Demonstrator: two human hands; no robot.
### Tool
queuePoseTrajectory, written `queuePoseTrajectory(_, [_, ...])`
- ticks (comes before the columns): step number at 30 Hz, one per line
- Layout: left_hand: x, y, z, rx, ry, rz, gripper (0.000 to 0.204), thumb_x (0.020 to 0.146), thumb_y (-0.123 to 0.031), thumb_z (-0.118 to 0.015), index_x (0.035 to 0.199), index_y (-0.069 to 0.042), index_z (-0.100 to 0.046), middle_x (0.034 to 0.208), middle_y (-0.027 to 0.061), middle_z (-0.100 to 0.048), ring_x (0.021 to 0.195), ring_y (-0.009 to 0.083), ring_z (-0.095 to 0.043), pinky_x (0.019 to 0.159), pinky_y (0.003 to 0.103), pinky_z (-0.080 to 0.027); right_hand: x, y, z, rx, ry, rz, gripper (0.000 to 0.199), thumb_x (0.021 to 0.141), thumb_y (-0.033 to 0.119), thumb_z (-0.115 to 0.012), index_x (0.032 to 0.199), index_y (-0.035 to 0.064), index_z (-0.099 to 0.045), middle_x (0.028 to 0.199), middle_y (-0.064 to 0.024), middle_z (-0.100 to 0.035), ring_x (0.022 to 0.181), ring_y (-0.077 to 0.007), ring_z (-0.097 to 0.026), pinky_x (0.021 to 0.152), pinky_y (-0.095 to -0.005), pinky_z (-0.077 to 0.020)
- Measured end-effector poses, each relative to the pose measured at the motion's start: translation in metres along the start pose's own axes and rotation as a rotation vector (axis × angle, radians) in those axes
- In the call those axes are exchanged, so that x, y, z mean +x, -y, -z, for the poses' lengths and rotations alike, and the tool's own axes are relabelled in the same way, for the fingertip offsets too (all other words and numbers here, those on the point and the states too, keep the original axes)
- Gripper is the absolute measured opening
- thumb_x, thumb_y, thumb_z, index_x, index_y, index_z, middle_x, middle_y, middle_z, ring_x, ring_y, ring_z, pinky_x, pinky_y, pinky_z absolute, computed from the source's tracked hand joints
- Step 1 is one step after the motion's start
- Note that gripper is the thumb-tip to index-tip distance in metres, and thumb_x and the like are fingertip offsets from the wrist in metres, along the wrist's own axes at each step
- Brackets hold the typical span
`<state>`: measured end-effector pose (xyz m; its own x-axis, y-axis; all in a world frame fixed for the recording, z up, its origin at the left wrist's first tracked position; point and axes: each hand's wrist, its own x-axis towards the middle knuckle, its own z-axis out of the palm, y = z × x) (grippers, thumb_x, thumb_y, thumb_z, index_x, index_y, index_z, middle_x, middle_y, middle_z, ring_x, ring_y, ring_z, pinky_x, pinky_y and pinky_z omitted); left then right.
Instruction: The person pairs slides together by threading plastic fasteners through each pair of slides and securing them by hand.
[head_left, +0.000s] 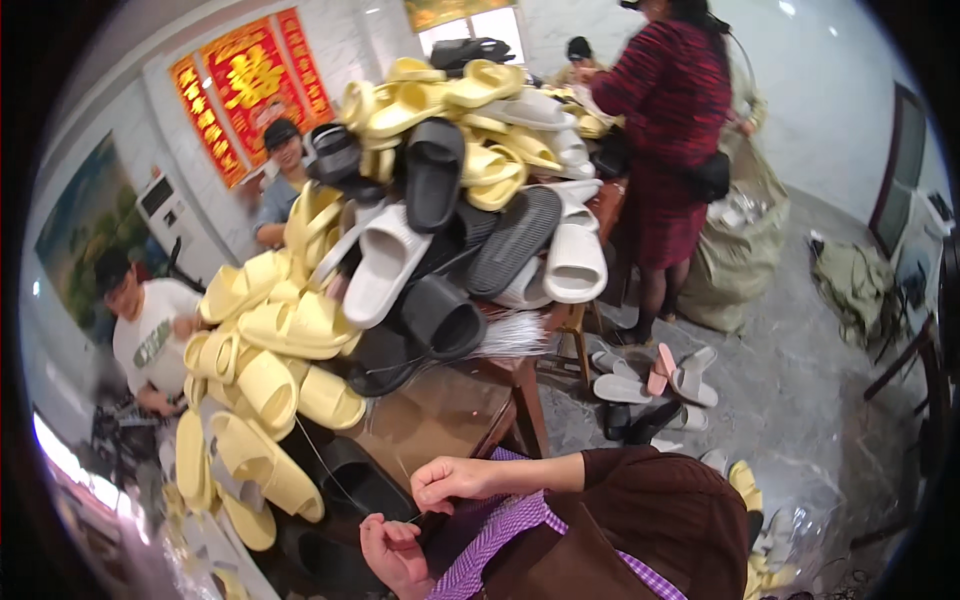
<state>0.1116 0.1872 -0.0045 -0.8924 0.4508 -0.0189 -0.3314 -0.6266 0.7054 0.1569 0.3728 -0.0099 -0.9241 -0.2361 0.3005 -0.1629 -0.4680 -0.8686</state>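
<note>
At the table's near edge, my right hand [445, 484] is closed in a pinch on a thin strand. Just below it, my left hand [395, 555] has its fingers curled, pinching the strand's other part; a short length shows between the two hands. A black slide sandal [362, 482] lies right beyond my hands, with a thin pale line curving over it. Yellow slide sandals [265, 465] are heaped to the left. Farther up the pile are white slides [385, 265] and black slides [435, 175]. A bundle of thin white strands [512, 335] lies at the pile's right side.
The brown tabletop [430, 415] shows between the pile and me. Loose slides [655, 375] lie on the grey floor to the right. A person in a red-black dress [655, 130] stands by a big sack [735, 250]. Two people [150, 320] are at the left, and another sits far back.
</note>
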Motion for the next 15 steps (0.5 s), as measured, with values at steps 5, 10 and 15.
queuePoseTrajectory(5, [0.008,-0.019,0.032,-0.022,-0.08,-0.103,0.017,0.096,-0.016,-0.043,0.096,-0.003,-0.054,0.055,0.0034,-0.047,0.047,0.0144,-0.044,0.051,0.03,-0.045,0.026,-0.007,0.0,-0.077,0.112,-0.255,0.021,0.089,0.018,-0.056,0.076,0.0014,-0.057,0.071,-0.0032,-0.055,0.058,-0.0086,-0.049,0.057,-0.0221,-0.0396])
queuePoseTrajectory(10, [0.019,-0.047,0.066,-0.077,-0.183,-0.126,0.017,0.096,-0.015,-0.043,0.097,-0.003,-0.054,0.055,0.004,-0.047,0.047,0.0145,-0.044,0.052,0.031,-0.045,0.068,-0.011,0.009,-0.144,0.25,-0.247,0.02,0.088,0.018,-0.057,0.077,0.0012,-0.058,0.074,-0.0054,-0.057,0.063,-0.0133,-0.054,0.062,-0.0258,-0.045])
queuePoseTrajectory(15, [0.027,-0.086,0.083,-0.008,-0.2,-0.037,0.016,0.096,-0.012,-0.043,0.099,0.0,-0.052,0.058,0.0047,-0.047,0.051,0.0138,-0.044,0.054,0.028,-0.043,0.119,-0.017,-0.003,0.064,0.245,-0.248,0.023,0.088,0.023,-0.059,0.08,0.001,-0.059,0.075,-0.0072,-0.058,0.065,-0.017,-0.055,0.065,-0.0296,-0.0452])
